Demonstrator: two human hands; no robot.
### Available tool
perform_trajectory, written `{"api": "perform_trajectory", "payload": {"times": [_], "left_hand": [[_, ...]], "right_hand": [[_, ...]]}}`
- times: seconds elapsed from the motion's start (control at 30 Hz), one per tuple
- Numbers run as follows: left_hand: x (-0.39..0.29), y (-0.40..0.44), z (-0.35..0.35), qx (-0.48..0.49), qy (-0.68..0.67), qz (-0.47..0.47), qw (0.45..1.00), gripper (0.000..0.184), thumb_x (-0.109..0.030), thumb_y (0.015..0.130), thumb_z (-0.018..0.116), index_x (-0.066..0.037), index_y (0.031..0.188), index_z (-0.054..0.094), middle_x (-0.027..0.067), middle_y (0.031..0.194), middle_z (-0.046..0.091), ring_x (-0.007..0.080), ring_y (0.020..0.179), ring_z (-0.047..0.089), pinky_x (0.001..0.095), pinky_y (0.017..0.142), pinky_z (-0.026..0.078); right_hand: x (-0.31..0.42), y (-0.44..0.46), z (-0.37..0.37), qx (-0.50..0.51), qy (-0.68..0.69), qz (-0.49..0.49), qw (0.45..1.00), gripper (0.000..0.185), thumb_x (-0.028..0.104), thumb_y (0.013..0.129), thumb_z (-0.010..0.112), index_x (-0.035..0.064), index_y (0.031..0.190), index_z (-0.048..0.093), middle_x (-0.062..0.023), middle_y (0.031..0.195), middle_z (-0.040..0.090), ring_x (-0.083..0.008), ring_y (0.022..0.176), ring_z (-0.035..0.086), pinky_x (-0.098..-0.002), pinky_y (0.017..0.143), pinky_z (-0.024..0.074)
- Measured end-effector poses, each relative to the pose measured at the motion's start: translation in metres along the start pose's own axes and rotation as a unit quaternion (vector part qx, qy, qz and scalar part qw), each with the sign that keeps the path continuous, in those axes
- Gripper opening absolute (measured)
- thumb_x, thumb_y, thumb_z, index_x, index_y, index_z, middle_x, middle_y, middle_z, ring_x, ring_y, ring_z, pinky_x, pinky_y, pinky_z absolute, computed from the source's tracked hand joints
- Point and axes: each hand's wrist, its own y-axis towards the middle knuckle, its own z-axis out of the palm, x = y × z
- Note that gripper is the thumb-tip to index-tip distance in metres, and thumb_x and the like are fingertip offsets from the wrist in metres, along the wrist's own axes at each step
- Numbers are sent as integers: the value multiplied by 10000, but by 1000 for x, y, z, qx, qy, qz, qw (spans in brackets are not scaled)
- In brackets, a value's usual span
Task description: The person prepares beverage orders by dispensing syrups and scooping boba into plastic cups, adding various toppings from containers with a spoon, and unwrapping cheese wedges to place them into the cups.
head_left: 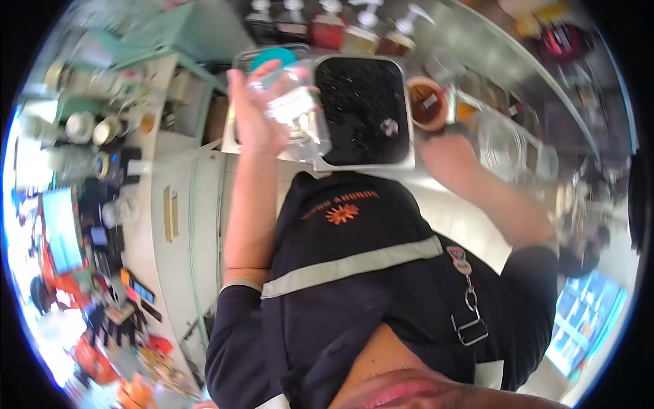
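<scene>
A clear plastic cup (310, 129) with a whitish label lies tilted in my left hand (262, 112), whose fingers are wrapped round it. Just right of the cup is a metal-rimmed tray (411, 146) filled with dark, glossy contents (357, 102). My right hand (446, 153) is blurred by motion at the right of the tray, just below an orange-brown tub (429, 123) holding brown contents. Its fingers cannot be made out, nor can anything in them. A teal round object (274, 60) shows behind my left fingers.
Several pump bottles (329, 24) line the back of the counter. Stacked clear containers (501, 140) stand at the right, under a curved glass edge (538, 61). A side counter (146, 198) at the left carries jars, a phone (142, 290) and a screen (61, 228).
</scene>
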Motion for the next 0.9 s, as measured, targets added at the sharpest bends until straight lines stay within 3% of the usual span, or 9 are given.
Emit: {"api": "perform_trajectory", "payload": {"times": [0.1,0.17,0.27,0.4,0.5,0.7,0.8,0.83,0.9], "left_hand": [[-6,4,-17,28,-4,-6,1000,829,-740,935,325,-42,1350,490,254,1215,628,417,978,637,531,781,527],[-6,6,-29,50,1,-22,999,846,-748,927,331,-36,1361,476,254,1213,627,407,996,631,528,797,525],[-12,0,-48,3,65,-26,998,881,-763,911,365,-14,1365,466,250,1170,654,384,907,671,489,737,571],[1,-1,-80,-37,0,-49,998,652,-641,1002,386,-47,1195,573,163,963,702,271,873,698,427,768,589],[8,4,-104,-14,-64,-110,992,617,-660,991,386,-93,1211,493,200,1023,687,300,910,694,440,770,585],[7,-19,-114,-65,-40,-58,995,612,-631,1008,385,-93,1264,522,229,1086,666,297,861,668,460,793,569],[13,-36,-124,-66,150,34,986,658,-632,991,418,-88,1351,504,256,1202,641,372,1041,663,509,860,555],[11,-35,-137,-46,159,22,986,738,-682,969,386,-92,1405,467,256,1256,620,388,1085,650,528,854,557],[5,-40,-107,-136,111,-75,982,854,-770,926,319,-89,1424,450,245,1355,568,380,1061,652,542,801,569]], "right_hand": [[7,16,19,-12,16,14,1000,165,61,773,579,34,740,739,-164,816,715,-353,766,712,-489,646,558],[13,35,24,72,-28,-2,997,166,130,816,607,53,875,742,-162,884,727,-340,847,718,-459,701,575],[1,48,30,53,52,-8,997,213,109,821,570,57,946,735,-195,838,713,-372,811,708,-477,681,549],[-9,57,27,109,79,-37,990,285,113,823,593,149,1061,746,-184,909,716,-367,867,701,-479,749,548],[9,54,32,126,3,-2,992,343,97,812,606,193,1101,763,-175,943,720,-361,898,702,-477,795,554],[27,39,45,103,-65,65,990,231,93,835,609,123,1015,750,-197,956,710,-363,896,708,-473,797,565],[17,52,60,124,65,12,990,164,111,790,642,78,950,660,-158,945,674,-348,912,692,-487,690,560],[11,54,79,24,120,-41,992,157,114,790,634,67,937,663,-155,910,661,-335,899,694,-488,674,559],[5,61,65,57,190,-16,980,194,172,767,658,57,919,688,-170,907,694,-368,869,684,-526,686,538]]}}
